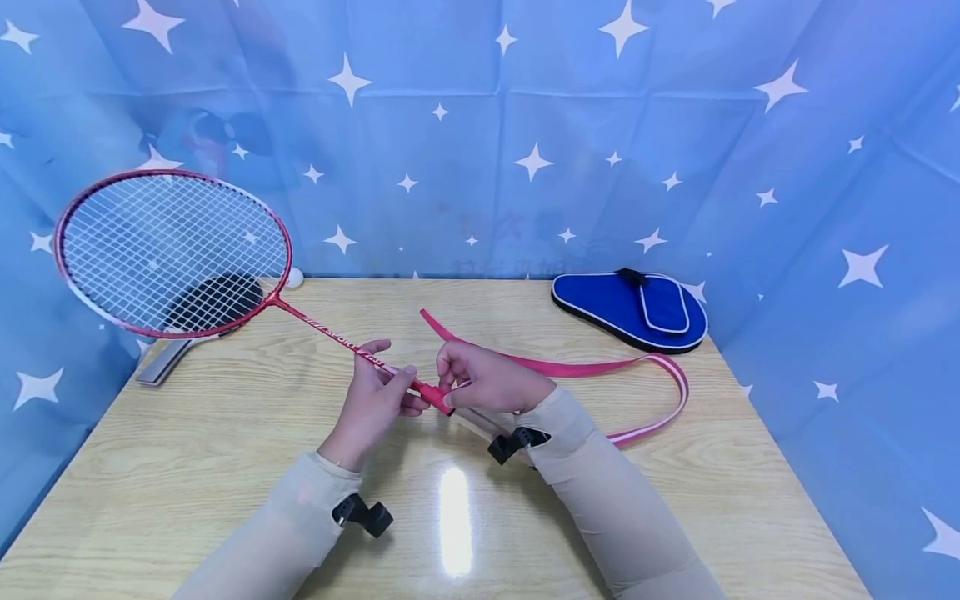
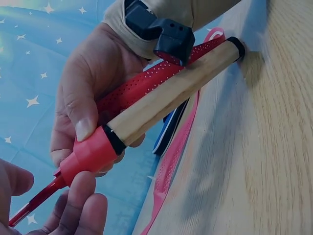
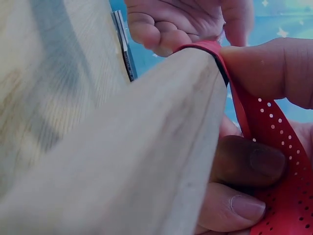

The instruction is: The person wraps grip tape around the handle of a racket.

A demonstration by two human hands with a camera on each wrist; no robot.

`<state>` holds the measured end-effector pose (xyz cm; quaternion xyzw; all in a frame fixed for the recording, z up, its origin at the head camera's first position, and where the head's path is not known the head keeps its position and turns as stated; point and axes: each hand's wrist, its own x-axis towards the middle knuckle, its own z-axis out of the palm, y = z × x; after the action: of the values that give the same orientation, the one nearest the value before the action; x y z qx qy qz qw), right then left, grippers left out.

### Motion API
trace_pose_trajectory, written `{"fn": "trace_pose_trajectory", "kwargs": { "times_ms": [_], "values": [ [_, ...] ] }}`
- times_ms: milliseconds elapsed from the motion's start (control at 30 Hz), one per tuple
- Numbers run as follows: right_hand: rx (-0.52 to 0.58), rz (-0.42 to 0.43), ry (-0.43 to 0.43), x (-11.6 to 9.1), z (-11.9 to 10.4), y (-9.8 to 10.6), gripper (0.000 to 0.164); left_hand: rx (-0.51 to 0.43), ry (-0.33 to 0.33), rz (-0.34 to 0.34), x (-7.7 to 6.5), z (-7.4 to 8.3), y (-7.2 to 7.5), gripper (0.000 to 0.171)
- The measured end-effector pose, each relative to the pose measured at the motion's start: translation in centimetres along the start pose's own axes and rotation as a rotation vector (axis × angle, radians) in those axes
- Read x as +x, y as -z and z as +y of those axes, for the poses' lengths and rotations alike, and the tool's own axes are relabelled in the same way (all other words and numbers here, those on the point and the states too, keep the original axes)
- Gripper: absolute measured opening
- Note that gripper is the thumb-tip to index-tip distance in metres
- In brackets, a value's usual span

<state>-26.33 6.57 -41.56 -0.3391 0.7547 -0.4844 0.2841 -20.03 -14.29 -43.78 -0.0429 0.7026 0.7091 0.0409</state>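
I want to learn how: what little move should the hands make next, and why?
Perhaps the right hand should wind the red tape once around the handle: it grips the tape, the left hand holds the racket, and most of the handle is bare wood.

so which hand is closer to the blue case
Right. The right hand pinches the red tape, with the blue case beyond it and to its right; the left hand is farther left, holding the racket shaft.
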Motion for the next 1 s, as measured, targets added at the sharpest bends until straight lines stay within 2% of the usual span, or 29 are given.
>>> {"fn": "trace_pose_trajectory", "kwargs": {
  "times_ms": [367,700,867,1000],
  "values": [
    [-0.020,0.001,0.025,0.1,-0.3,-0.2,0.028,0.039,-0.024,0.016,-0.7,0.0,-0.8,0.048],
    [-0.059,0.008,0.063,0.2,-0.1,-0.3,0.027,0.012,-0.033,0.009,-1.0,-0.1,-1.1,0.046],
    [-0.014,-0.007,0.031,0.2,0.1,0.0,0.021,0.011,-0.034,0.003,-0.8,0.2,-0.8,0.048],
    [-0.005,-0.015,-0.010,0.1,0.0,0.2,0.024,0.006,-0.023,0.000,-0.8,0.4,-0.6,0.050]
  ]
}}
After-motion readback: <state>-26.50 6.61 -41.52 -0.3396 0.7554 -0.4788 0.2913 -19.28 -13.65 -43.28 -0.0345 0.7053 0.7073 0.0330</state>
